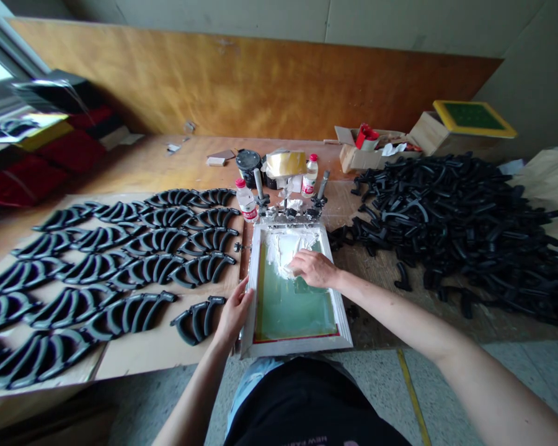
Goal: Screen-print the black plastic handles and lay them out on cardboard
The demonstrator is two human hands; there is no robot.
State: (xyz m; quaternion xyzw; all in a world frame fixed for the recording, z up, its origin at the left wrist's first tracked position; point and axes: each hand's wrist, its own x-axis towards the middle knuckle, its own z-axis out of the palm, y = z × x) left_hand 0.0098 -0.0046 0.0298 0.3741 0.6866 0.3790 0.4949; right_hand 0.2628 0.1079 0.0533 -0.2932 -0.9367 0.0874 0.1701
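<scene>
A screen printing frame (345, 319) with a pale metal rim and green mesh (291, 313) lies in front of me. Thick white ink (283, 244) is smeared over the mesh's far part. My right hand (314, 268) is closed above the mesh at the near edge of the ink. What its fingers pinch is hidden by the hand and the ink. My left hand (236, 310) grips the frame's left edge, its fingers partly hidden. Metal hinge clamps (288, 214) hold the far end of the frame.
Black curved handles (155, 269) lie in rows on cardboard at left. A large heap of black handles (456, 217) covers the right side. Two red-capped bottles (246, 201) and a black tub (248, 164) stand behind the clamps. An open carton (353, 158) sits at back right.
</scene>
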